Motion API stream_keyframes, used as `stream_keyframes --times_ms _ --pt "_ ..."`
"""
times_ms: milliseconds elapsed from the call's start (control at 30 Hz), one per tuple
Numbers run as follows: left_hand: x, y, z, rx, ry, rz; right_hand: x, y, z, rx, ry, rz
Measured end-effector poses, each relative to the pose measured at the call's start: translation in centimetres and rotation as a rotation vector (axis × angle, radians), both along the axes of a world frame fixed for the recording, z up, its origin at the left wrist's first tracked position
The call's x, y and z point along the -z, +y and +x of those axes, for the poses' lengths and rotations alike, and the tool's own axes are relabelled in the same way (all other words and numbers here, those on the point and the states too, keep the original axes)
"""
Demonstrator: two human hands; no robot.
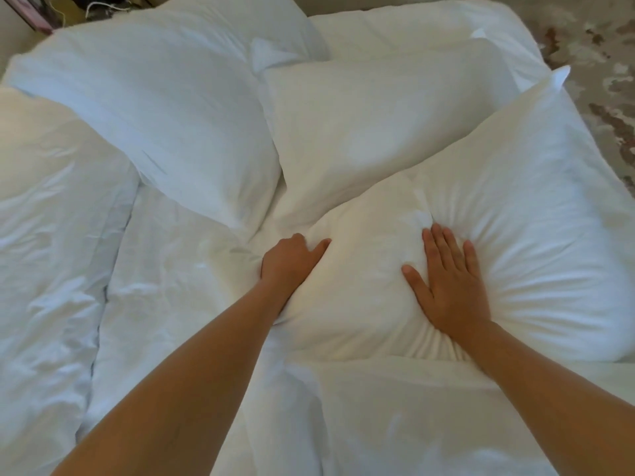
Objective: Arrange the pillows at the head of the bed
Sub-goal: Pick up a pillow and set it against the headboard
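Note:
Three white pillows lie on the white bed. The nearest pillow [498, 207] stretches from the middle to the right edge. My right hand [446, 283] presses flat into it with straight spread fingers, denting the fabric. My left hand [292, 262] grips that pillow's left end, thumb on top and fingers tucked behind it. A second pillow [371, 128] lies just beyond it. A third pillow [147, 108] lies at the upper left, slanting toward the middle.
A crumpled white duvet [51, 235] covers the left side, and more of it is folded in front of me. The bed's bare sheet [165, 276] shows between them. Patterned carpet [604, 80] lies past the bed's right edge. Cables and a dark object [92, 5] sit at the top left.

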State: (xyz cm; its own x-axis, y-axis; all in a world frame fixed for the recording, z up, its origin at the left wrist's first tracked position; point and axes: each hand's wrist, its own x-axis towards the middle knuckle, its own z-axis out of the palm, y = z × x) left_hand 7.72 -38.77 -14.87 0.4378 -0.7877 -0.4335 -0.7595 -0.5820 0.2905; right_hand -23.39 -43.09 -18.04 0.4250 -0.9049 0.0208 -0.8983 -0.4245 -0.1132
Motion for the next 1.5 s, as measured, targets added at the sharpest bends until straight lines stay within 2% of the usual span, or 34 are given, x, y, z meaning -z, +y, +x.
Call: stream_keyframes --times_ms 300,533,667,900,1200,1400,1500 --pt "-9.1 8.9 -3.6 0.033 0.058 -0.058 -9.1 6.8 -2.0 0.031 0.061 0.26" --pt "-20.0 21.1 -4.6 -0.047 0.051 -0.135 -18.9 14.6 -1.8 0.017 -0.057 0.445" --pt "-26.0 29.1 -5.3 -0.047 0.061 -0.166 -24.0 20.7 0.0 0.013 -0.173 0.441" --pt "-33.1 43.2 -6.8 -0.104 0.061 -0.292 -32.0 28.2 3.9 -0.225 -0.408 0.228" --pt "-36.6 58.4 -3.7 -0.071 -0.126 -0.358 -34.7 37.2 12.2 -0.737 -0.242 0.177" --pt "-34.4 65.1 -0.7 -0.213 -0.101 -0.361 -33.9 41.1 16.6 -0.802 -0.086 0.058" --pt "-32.6 67.8 0.2 -0.262 -0.051 -0.374 -33.6 42.8 18.0 -0.841 -0.056 0.086"
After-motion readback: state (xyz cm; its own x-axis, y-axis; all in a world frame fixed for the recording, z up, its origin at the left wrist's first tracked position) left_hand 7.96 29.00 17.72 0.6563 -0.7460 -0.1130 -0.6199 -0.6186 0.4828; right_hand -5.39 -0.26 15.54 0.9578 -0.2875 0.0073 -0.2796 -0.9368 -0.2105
